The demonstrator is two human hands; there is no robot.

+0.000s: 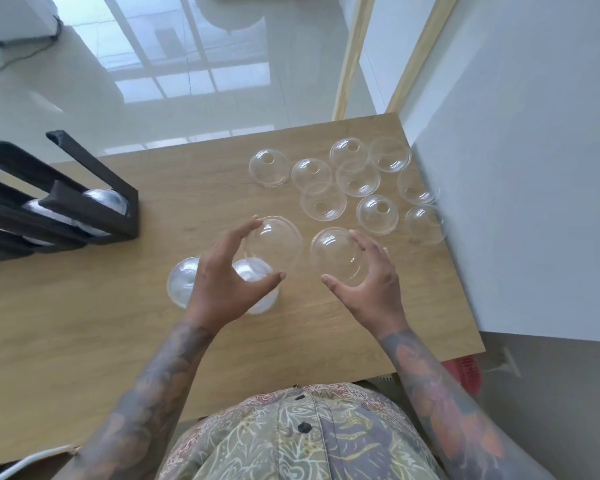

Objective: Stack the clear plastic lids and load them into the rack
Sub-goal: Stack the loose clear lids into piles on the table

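Far to the left of our hands, the dark rack (84, 206) lies on the bench (84, 323) with lid stacks already in its slots, its open end facing us for loading. Under our left hand (222, 282) sit two upturned lids (181, 282), probably a stack begun. That hand, fingers spread, holds one dome lid (274, 244) by its rim; our right hand (368, 278), equally spread, cups another dome (333, 254), seemingly to nest them. Beyond our hands, loose lids (357, 178) crowd the far right corner, some overlapping, near the wall (516, 168).
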